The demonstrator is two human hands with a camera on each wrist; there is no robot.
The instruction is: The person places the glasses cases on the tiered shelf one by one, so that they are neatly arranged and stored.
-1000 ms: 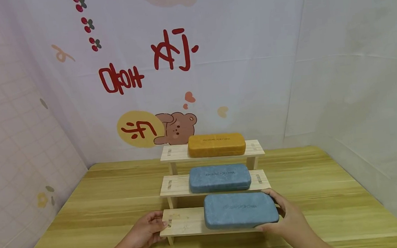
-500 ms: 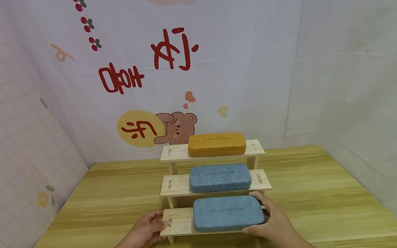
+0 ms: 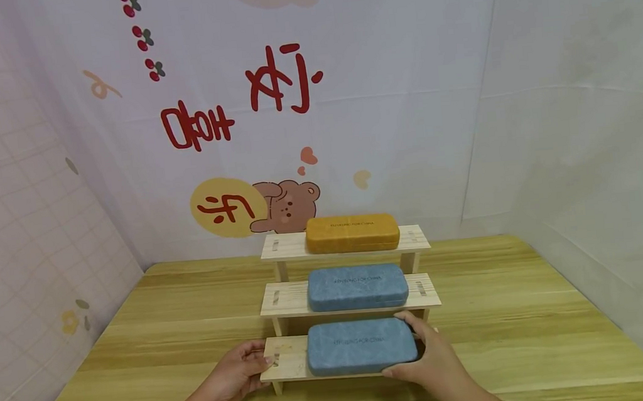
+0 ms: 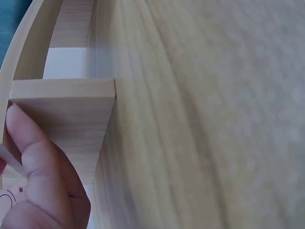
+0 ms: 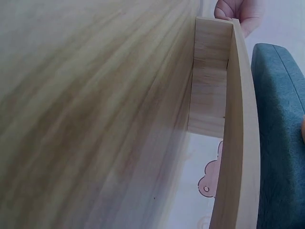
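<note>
A blue glasses case (image 3: pixel 361 346) lies on the lowest step of a pale wooden three-step rack (image 3: pixel 288 357). My right hand (image 3: pixel 433 365) holds this case by its right end, thumb at the front and fingers behind. At the left end of the same step, my left hand (image 3: pixel 239 377) pinches the board, thumb on top; the left wrist view shows a finger (image 4: pixel 35 143) under the board beside the rack's leg. A second blue glasses case (image 3: pixel 357 287) rests on the middle step. On the top step sits a mustard-yellow glasses case (image 3: pixel 352 233).
The rack stands on a wood-grain table (image 3: pixel 183 312). Behind it hangs a white printed cloth (image 3: pixel 392 94) with a bear and red characters. Pale cloth also covers the left side (image 3: pixel 10 206) and the right side (image 3: pixel 594 141).
The right hand has slid the front blue glasses case leftward along the lowest step, towards the middle. My left hand has kept its hold on the rack's end.
</note>
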